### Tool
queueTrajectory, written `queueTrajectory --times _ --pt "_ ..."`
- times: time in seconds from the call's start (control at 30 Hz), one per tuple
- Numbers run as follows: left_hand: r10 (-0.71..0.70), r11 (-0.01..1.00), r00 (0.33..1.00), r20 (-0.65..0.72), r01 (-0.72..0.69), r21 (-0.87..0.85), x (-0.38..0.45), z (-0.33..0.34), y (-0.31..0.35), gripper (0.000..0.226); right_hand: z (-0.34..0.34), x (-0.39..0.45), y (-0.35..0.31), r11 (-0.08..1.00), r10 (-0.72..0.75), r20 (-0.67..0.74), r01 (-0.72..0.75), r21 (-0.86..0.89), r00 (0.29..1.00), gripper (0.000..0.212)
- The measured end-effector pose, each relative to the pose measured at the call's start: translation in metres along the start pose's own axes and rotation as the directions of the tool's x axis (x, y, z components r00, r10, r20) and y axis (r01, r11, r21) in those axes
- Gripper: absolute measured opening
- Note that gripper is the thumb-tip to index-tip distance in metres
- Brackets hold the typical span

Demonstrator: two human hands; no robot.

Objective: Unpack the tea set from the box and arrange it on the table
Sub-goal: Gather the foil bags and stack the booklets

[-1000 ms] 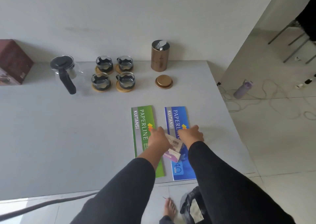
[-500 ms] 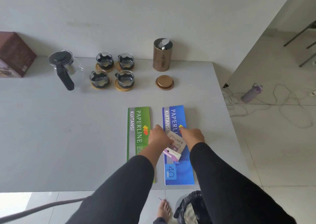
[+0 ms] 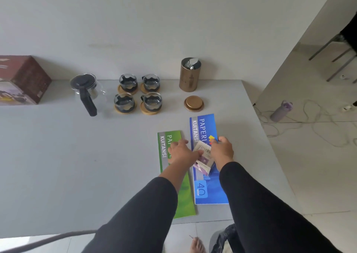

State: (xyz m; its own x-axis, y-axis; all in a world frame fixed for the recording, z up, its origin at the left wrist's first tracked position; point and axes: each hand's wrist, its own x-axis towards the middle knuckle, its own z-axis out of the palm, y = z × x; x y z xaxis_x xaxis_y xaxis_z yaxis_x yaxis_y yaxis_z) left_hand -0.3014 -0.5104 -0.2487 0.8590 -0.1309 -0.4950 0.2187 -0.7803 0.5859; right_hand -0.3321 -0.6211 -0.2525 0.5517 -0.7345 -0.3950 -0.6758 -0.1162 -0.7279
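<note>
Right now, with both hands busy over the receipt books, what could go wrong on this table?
The green receipt book juts past the table's near edge; the left forearm lies over it and might drag it off. The small packet sits in a loose grip between the left hand and right hand, so it may slip. The gold canister stands open, its lid beside it; a knock would spill it.

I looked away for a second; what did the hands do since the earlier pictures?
The left hand let go of the small packet and opened, fingers spreading left over the green receipt book. The right hand still grips the packet above the blue receipt book. Teapot, four cups, tin and lid stayed put.
</note>
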Motion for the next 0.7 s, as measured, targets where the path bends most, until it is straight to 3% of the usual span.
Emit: queueTrajectory --times 0.2,0.3,0.43,0.53,0.7 --pt "-0.242 0.958 0.97 0.004 0.238 0.163 0.006 -0.041 -0.053 0.086 0.059 -0.03 -0.002 0.996 -0.024 0.16 0.038 -0.082 0.987 0.024" --pt "-0.233 0.968 0.972 0.043 0.227 0.109 0.009 -0.045 -0.075 0.076 0.083 -0.044 0.002 0.981 0.032 0.217 0.011 -0.192 0.976 0.024" --pt "-0.19 0.98 0.978 0.09 0.194 -0.039 0.006 -0.037 -0.078 0.051 0.089 -0.057 -0.004 0.944 0.161 0.179 -0.099 -0.316 0.971 0.041" --pt "-0.191 0.978 0.977 0.096 0.198 -0.069 0.006 -0.035 -0.077 0.051 0.087 -0.057 -0.005 0.949 0.188 0.184 -0.131 -0.286 0.965 0.043" --pt "-0.183 0.981 0.965 0.187 0.192 -0.03 0.012 -0.035 -0.079 0.044 0.073 -0.055 0.007 0.965 0.245 0.192 -0.219 -0.144 0.95 0.022"
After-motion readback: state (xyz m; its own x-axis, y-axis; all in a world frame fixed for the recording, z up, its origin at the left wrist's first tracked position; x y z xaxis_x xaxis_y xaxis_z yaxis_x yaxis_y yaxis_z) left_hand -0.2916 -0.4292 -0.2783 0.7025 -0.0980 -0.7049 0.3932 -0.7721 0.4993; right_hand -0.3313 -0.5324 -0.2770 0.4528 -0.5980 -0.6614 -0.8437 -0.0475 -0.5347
